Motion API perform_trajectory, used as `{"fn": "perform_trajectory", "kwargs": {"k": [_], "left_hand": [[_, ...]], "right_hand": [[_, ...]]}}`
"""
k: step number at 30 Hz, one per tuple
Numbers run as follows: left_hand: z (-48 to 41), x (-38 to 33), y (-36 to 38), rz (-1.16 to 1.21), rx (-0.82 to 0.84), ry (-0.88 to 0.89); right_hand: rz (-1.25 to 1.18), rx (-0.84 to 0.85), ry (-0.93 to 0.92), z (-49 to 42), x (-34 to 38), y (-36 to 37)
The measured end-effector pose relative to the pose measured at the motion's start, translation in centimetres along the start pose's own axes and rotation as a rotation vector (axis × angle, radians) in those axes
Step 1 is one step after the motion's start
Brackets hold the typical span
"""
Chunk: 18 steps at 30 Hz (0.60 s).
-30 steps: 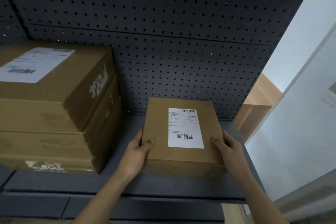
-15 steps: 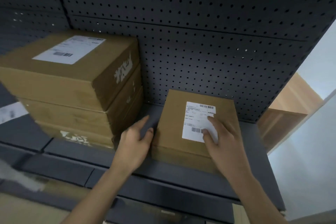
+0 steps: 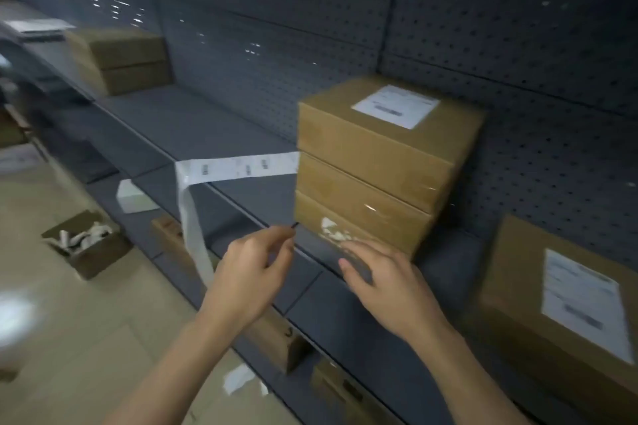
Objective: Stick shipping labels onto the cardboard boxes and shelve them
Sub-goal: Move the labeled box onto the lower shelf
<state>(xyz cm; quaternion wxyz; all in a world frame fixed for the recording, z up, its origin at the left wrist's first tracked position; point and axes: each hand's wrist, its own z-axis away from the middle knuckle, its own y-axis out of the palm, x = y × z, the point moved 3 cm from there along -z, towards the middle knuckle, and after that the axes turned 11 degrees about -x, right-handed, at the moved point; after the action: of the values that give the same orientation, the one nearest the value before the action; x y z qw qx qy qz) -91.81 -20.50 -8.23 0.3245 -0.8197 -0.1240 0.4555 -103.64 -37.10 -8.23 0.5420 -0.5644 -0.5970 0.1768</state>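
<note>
Small labelled box (image 3: 511, 304) is released: left hand (image 3: 252, 272) and right hand (image 3: 390, 286) are withdrawn from it and are now held at the shelf (image 3: 259, 197) front edge, by the box stack (image 3: 373, 155) (frame blurred). Right fingers (image 3: 373, 252) are straightened.

A stack of three cardboard boxes (image 3: 373, 166) stands at the centre on a grey shelf (image 3: 224, 134) against a pegboard back (image 3: 518, 45), with a shipping label (image 3: 395, 106) on its top. A white strip of labels (image 3: 238, 166) runs left from the stack's side, then bends down behind the left hand (image 3: 255, 272). That hand's fingers are curled, thumb near forefinger; blur hides whether they pinch anything. The right hand (image 3: 390, 283) lies flat, fingers straight, on the shelf edge just before the bottom box. A labelled box (image 3: 518, 321) sits at lower right, two stacked boxes (image 3: 121, 59) at upper left. An open carton (image 3: 86, 252) of white scraps rests on the floor (image 3: 86, 338).
</note>
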Motion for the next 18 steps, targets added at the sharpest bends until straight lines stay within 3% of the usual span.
{"fn": "perform_trajectory", "kwargs": {"k": [11, 18], "left_hand": [[-3.5, 21.9, -20.2, -0.205, -0.252, -0.211], [-6.7, 31.1, -26.6, -0.202, -0.386, -0.368]], "right_hand": [[-0.038, 0.091, -0.18, -10.7, 20.9, 16.3], [-0.071, 0.164, -0.296, -17.6, 29.0, 24.4]]}}
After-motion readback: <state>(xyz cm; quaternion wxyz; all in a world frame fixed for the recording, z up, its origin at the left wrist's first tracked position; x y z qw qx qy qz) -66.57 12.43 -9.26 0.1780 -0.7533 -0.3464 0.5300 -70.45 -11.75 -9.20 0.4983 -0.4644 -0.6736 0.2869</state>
